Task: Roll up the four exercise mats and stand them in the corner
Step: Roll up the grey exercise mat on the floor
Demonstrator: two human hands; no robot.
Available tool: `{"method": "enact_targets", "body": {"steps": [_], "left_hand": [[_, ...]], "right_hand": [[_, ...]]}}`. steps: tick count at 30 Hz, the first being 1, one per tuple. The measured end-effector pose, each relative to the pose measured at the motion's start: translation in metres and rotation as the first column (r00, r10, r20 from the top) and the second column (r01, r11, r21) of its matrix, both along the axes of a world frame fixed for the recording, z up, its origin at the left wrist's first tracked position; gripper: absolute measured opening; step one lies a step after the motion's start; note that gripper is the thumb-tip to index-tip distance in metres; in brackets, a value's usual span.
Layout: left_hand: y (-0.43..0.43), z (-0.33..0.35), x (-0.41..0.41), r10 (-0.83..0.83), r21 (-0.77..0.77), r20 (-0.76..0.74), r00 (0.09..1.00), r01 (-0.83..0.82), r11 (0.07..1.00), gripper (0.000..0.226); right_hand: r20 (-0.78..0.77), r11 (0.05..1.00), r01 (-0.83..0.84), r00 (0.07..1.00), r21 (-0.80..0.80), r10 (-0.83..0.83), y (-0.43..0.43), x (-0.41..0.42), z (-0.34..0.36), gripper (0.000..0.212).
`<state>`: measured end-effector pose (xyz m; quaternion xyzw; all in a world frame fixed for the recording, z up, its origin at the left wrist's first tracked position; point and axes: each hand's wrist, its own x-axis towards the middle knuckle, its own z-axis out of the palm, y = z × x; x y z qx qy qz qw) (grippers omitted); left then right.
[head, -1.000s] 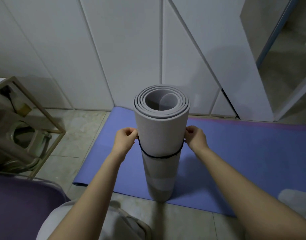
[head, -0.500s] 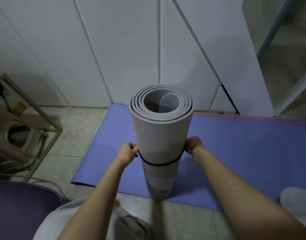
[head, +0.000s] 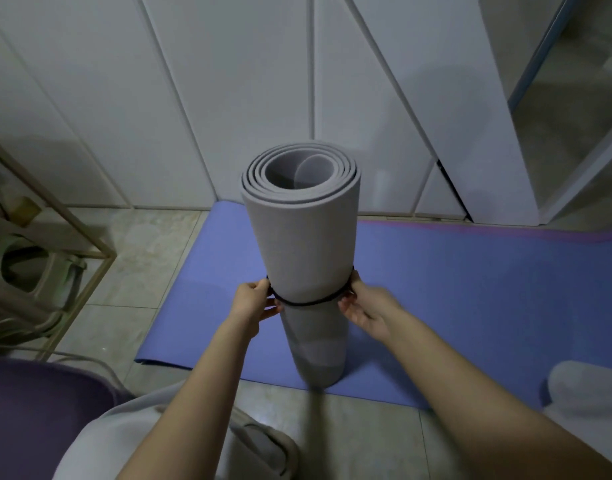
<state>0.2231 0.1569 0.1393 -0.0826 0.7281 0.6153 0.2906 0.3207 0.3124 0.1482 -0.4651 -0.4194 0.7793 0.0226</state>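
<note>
Lower now, one black band (head: 309, 301) rings one upright rolled grey mat (head: 303, 237); left hand (head: 252, 301) and right hand (head: 365, 306) each pinch it. One blue mat (head: 471, 289) lies flat beneath.

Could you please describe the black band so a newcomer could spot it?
On the blue mat lying flat before the white panels, a grey rolled mat stands upright. Around its middle runs a thin black band, pinched by the left hand and right hand: the only dark line on the pale roll.
</note>
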Motion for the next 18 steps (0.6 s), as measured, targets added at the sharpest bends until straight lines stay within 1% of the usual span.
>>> {"method": "enact_targets", "body": {"steps": [1,2,3,6,8,10,13,15,18], "left_hand": [[0.003,0.001,0.002,0.001,0.014,0.011,1.000,-0.001,1.000,0.033],[0.006,0.000,0.004,0.002,0.033,0.026,1.000,-0.003,0.999,0.031],[0.008,-0.001,0.007,0.005,0.055,0.042,0.999,-0.007,0.998,0.029],[0.012,-0.002,0.013,0.006,0.087,0.048,0.999,-0.010,0.996,0.028],[0.015,-0.004,0.014,-0.027,0.085,0.020,0.999,0.026,0.996,0.031],[0.020,-0.007,0.017,-0.117,0.024,-0.038,0.992,0.118,0.993,0.033],[0.029,-0.012,0.022,-0.282,-0.196,-0.179,0.942,0.247,0.949,0.029],[0.031,-0.015,0.023,-0.344,-0.255,-0.181,0.921,0.294,0.921,0.029],[0.028,-0.022,0.024,-0.434,-0.325,-0.139,0.890,0.373,0.869,0.034]], "right_hand": [[-0.033,0.998,0.040,0.999,-0.056,-0.042,-0.002,0.001,0.001,0.028],[-0.052,0.995,0.072,0.996,-0.075,-0.076,-0.004,0.000,0.002,0.029],[-0.059,0.994,0.095,0.993,-0.059,-0.098,-0.004,-0.002,0.000,0.029],[-0.064,0.990,0.116,0.992,0.075,-0.111,-0.002,-0.005,0.002,0.029],[-0.015,0.983,0.103,0.995,0.151,-0.102,0.003,-0.007,-0.004,0.030],[0.040,0.974,0.101,0.993,0.203,-0.112,0.010,-0.005,-0.008,0.031],[0.056,0.980,0.111,0.991,0.166,-0.121,0.023,-0.001,-0.010,0.030],[0.084,0.985,0.069,0.993,0.158,-0.083,0.028,0.006,-0.013,0.028],[0.155,0.981,-0.017,0.988,0.195,-0.014,0.027,0.017,-0.022,0.018]]}}
